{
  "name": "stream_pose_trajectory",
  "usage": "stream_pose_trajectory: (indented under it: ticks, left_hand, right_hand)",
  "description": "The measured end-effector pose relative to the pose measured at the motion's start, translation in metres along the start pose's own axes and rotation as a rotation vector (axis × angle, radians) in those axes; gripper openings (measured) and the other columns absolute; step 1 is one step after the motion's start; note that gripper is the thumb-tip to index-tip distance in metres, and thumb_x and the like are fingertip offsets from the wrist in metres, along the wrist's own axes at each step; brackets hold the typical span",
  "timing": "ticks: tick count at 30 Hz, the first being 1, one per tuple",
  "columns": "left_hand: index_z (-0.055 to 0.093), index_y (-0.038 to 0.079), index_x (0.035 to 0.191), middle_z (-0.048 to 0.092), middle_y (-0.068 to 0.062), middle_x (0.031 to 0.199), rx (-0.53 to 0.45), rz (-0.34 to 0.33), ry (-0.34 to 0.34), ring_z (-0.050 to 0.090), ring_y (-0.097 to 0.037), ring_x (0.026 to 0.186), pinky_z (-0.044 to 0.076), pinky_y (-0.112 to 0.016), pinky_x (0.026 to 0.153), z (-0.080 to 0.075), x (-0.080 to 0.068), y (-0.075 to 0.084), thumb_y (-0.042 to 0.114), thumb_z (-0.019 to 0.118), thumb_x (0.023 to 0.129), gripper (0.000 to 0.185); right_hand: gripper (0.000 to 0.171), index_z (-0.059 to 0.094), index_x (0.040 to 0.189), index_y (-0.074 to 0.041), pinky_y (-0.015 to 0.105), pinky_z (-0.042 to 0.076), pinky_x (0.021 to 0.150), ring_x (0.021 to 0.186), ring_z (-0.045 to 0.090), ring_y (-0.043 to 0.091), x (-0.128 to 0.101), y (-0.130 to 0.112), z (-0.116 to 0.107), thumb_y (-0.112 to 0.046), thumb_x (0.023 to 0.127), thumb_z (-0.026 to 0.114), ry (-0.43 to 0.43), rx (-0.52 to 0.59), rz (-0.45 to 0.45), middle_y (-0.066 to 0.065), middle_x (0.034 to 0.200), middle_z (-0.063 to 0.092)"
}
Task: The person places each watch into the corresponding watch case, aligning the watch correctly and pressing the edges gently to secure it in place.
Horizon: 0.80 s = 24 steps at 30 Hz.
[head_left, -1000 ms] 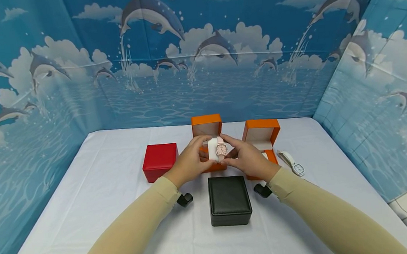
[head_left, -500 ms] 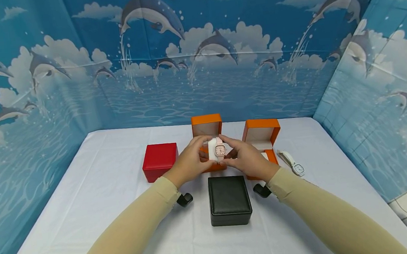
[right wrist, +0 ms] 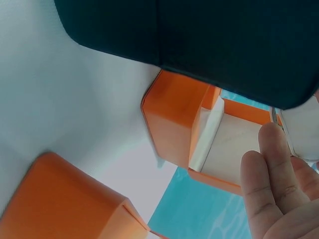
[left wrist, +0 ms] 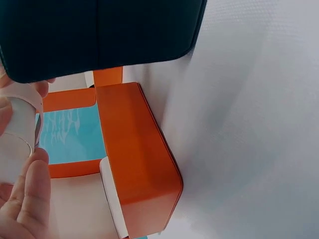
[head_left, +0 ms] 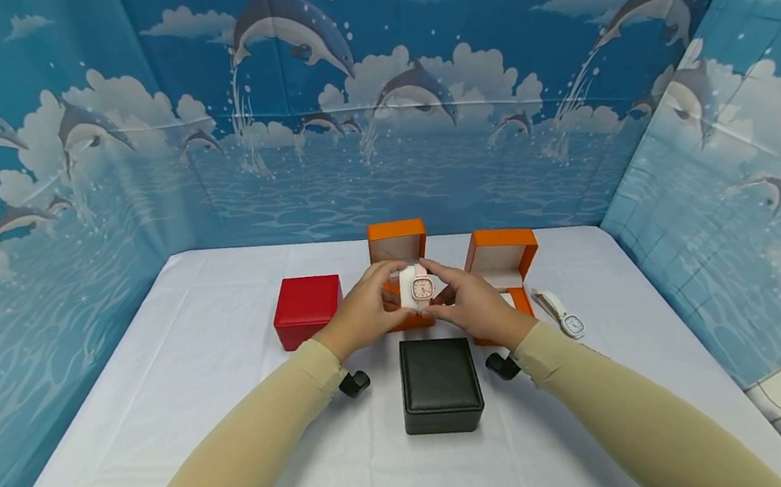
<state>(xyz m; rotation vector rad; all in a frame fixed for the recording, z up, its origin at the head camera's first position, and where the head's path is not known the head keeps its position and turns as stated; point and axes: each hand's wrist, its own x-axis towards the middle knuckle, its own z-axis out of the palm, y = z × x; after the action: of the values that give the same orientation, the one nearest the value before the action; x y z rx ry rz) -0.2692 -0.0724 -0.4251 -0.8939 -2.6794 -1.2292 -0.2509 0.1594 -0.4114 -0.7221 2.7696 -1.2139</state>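
Note:
Both hands hold a white cushion with a pink-faced watch point(head_left: 419, 286) strapped round it, just above an open orange box point(head_left: 397, 241). My left hand point(head_left: 391, 291) grips the cushion from the left and my right hand point(head_left: 441, 289) from the right, fingers curled round it. In the left wrist view the cushion point(left wrist: 15, 142) sits between my fingers point(left wrist: 31, 196), over the orange box point(left wrist: 137, 164). The right wrist view shows my fingers point(right wrist: 271, 191) beside the same box point(right wrist: 172, 124).
A closed black box point(head_left: 441, 383) lies just in front of the hands, a closed red box point(head_left: 307, 309) to the left. A second open orange box point(head_left: 504, 257) stands to the right, with a white watch point(head_left: 564, 317) loose on the white tablecloth point(head_left: 167, 426). Blue dolphin-print walls surround the table.
The right hand has drawn slightly closer round the cushion. The watch, the left hand and the boxes stay where they were.

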Motion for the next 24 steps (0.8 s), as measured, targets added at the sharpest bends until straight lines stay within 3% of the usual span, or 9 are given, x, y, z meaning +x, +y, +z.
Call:
stream_pose_trajectory:
  ticks: [24]
  left_hand:
    - [0.046, 0.015, 0.155, 0.046, -0.004, 0.158, -0.011, -0.014, -0.009, 0.069, -0.016, 0.100, 0.063, -0.029, 0.090, -0.0008, -0.0002, 0.0026, 0.017, 0.083, 0.093, 0.073]
  right_hand:
    - [0.085, 0.032, 0.167, -0.019, 0.031, 0.061, 0.076, 0.100, 0.075, 0.020, -0.0001, -0.0018, -0.0001, -0.020, 0.096, 0.079, -0.008, 0.005, 0.019, 0.011, 0.131, 0.069]
